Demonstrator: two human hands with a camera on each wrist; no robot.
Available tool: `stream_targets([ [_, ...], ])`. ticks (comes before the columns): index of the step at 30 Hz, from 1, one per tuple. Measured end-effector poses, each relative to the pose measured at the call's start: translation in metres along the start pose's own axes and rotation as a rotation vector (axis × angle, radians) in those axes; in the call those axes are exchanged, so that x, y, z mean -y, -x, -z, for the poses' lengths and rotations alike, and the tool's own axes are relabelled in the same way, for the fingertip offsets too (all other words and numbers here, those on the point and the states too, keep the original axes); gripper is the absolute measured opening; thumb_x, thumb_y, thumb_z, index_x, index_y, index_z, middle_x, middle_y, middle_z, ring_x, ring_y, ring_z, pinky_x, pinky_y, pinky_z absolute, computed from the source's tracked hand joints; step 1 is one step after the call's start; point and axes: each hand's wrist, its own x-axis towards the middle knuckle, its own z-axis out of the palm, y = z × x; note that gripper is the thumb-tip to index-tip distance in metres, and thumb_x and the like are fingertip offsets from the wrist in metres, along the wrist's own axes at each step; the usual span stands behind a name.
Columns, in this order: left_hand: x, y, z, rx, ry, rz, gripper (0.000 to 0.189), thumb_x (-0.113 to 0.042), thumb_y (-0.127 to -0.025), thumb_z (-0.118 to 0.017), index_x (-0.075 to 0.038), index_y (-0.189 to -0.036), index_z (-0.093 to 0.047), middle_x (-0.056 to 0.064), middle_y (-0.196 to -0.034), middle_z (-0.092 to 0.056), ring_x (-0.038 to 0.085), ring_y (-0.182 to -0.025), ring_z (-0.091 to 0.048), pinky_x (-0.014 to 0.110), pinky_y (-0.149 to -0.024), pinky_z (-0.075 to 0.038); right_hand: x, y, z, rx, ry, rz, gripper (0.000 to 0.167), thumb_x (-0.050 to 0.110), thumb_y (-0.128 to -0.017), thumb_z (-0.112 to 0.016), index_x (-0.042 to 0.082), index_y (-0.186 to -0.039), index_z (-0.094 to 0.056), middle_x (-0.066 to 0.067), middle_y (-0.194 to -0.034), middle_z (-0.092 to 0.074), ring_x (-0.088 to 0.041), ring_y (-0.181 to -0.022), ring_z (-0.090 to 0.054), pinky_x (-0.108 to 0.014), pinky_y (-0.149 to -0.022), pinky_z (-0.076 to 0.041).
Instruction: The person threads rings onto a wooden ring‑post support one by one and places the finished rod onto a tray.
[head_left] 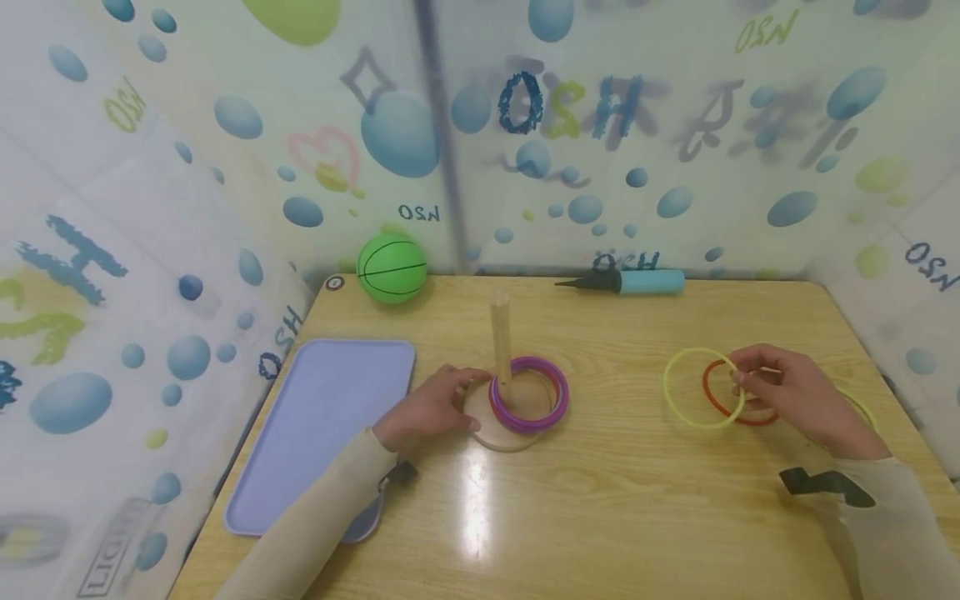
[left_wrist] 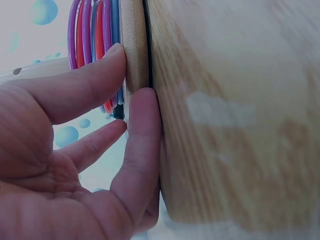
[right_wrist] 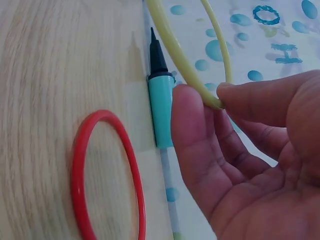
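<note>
One yellow ring (right_wrist: 173,46) pinched by right fingers (right_wrist: 191,122), left fingers (left_wrist: 142,117) apart on wooden base (left_wrist: 136,45) — red ring (right_wrist: 78,175) cropped

The right wrist view cuts off the pinched thin yellow plastic ring (right_wrist: 174,46). In the head view, the right fingers (head_left: 765,357) hide part of the thin red plastic ring (head_left: 706,386). A second yellow ring (head_left: 862,407) is mostly hidden. The cream left sleeve (head_left: 322,508) covers part of the flat pale-blue tray (head_left: 341,400).
</note>
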Motion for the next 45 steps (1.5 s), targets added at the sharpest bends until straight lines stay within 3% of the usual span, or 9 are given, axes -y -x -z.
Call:
stream_targets([
  [7, 0.003, -0.001, -0.001, -0.003, -0.003, 0.012, 0.084, -0.014, -0.077, -0.092, -0.029, -0.152, -0.058, 0.010, -0.124, -0.055, 0.022, -0.110, -0.049, 0.040, -0.095, -0.047, 0.010, 0.000, -0.001, -0.013, -0.070, 0.026, 0.031, 0.015, -0.107, -0.063, -0.001, -0.133, -0.058, 0.015, -0.105, -0.069, 0.002, -0.092, -0.073, -0.033, -0.070, -0.065],
  [13, 0.001, 0.000, -0.001, -0.008, -0.011, 0.000, 0.084, -0.013, -0.076, -0.092, -0.028, -0.152, -0.058, 0.011, -0.124, -0.056, 0.022, -0.108, -0.049, 0.039, -0.093, -0.047, 0.024, 0.000, -0.004, -0.012, -0.144, 0.089, 0.023, 0.013, -0.106, -0.063, 0.011, -0.129, -0.062, 0.012, -0.107, -0.069, -0.003, -0.093, -0.075, -0.034, -0.069, -0.065],
  [24, 0.002, 0.001, -0.001, -0.012, -0.011, -0.003, 0.084, -0.015, -0.076, -0.092, -0.031, -0.151, -0.059, 0.011, -0.124, -0.056, 0.023, -0.110, -0.050, 0.043, -0.096, -0.048, 0.075, -0.002, -0.014, -0.075, -0.227, 0.090, 0.028, 0.015, -0.106, -0.063, 0.007, -0.133, -0.062, 0.001, -0.103, -0.071, -0.015, -0.087, -0.077, -0.037, -0.070, -0.065],
  [31, 0.003, 0.001, -0.002, -0.022, -0.022, -0.006, 0.083, -0.013, -0.075, -0.092, -0.031, -0.150, -0.059, 0.009, -0.124, -0.057, 0.021, -0.108, -0.051, 0.040, -0.094, -0.048, 0.110, -0.009, -0.026, -0.040, -0.546, 0.216, 0.027, 0.001, -0.103, -0.063, 0.001, -0.130, -0.065, -0.006, -0.102, -0.070, -0.014, -0.087, -0.075, -0.034, -0.067, -0.065],
  [37, 0.002, 0.001, -0.003, -0.017, -0.024, -0.006, 0.084, -0.014, -0.076, -0.092, -0.030, -0.151, -0.059, 0.010, -0.126, -0.057, 0.022, -0.110, -0.050, 0.043, -0.097, -0.048, 0.134, -0.016, -0.042, -0.030, -0.646, 0.266, 0.024, 0.000, -0.103, -0.063, 0.002, -0.126, -0.065, -0.003, -0.102, -0.070, -0.013, -0.087, -0.073, -0.033, -0.068, -0.065],
  [41, 0.002, 0.001, -0.003, -0.013, -0.017, -0.011, 0.083, -0.014, -0.077, -0.092, -0.030, -0.151, -0.058, 0.011, -0.127, -0.057, 0.022, -0.111, -0.050, 0.043, -0.097, -0.048, 0.149, -0.021, -0.053, 0.017, -0.805, 0.356, 0.026, -0.008, -0.103, -0.057, 0.000, -0.127, -0.064, -0.005, -0.105, -0.069, -0.014, -0.089, -0.074, -0.032, -0.069, -0.065],
  [45, 0.002, 0.002, -0.002, -0.013, -0.023, -0.012, 0.083, -0.014, -0.077, -0.091, -0.031, -0.151, -0.058, 0.010, -0.127, -0.057, 0.021, -0.109, -0.052, 0.041, -0.096, -0.049, 0.168, -0.025, -0.062, 0.023, -0.880, 0.413, 0.028, -0.011, -0.103, -0.054, -0.002, -0.128, -0.063, -0.006, -0.104, -0.068, -0.016, -0.088, -0.072, -0.033, -0.068, -0.065],
])
